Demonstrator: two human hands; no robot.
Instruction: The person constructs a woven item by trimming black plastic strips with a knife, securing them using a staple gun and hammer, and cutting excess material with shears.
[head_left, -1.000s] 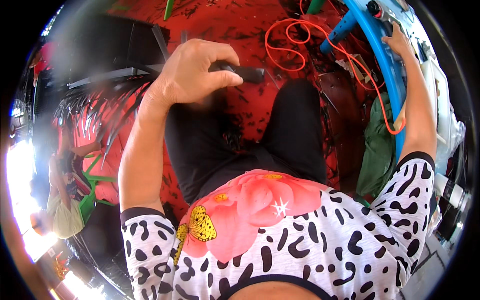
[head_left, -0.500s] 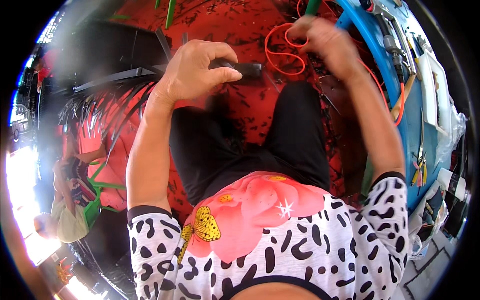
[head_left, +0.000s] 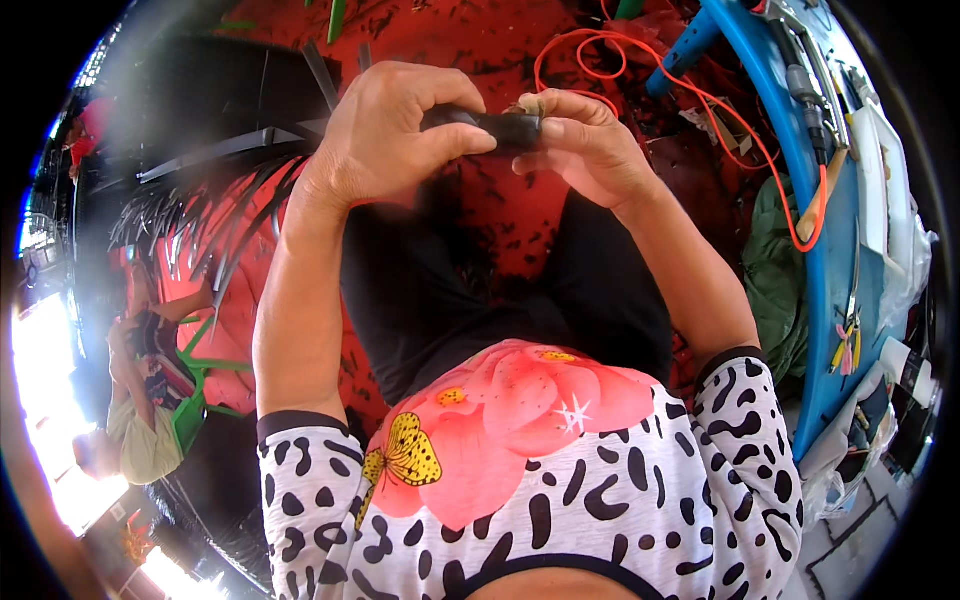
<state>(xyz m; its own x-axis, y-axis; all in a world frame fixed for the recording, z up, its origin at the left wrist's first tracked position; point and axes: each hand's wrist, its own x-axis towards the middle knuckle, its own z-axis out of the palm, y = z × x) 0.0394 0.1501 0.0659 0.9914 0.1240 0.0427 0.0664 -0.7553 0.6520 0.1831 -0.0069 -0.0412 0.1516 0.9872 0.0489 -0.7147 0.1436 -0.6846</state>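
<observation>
My left hand (head_left: 375, 130) is closed round a dark, tube-shaped black piece (head_left: 512, 131), its thumb lying along the near side. The piece lies roughly level above my knees and its right end sticks out past my thumb. My right hand (head_left: 595, 150) meets that end, thumb and index finger pinched against it and the other fingers loosely curled. A small brownish bit (head_left: 525, 104) shows at the right fingertips; I cannot tell what it is. On the far side of my left wrist, long black strips (head_left: 235, 150) fan out leftward; whether they join the held piece is hidden.
On the right stands a blue table (head_left: 835, 330) with a power tool (head_left: 805, 95), a white tray (head_left: 875, 190) and scissors (head_left: 850, 330). An orange cord (head_left: 720, 105) loops from it over the red floor (head_left: 440, 40), strewn with black scraps. Another person (head_left: 140, 390) sits at the left.
My right hand has come from beside the orange cord, leftward and nearer, to the end of the black piece. My left hand keeps its hold, raised slightly.
</observation>
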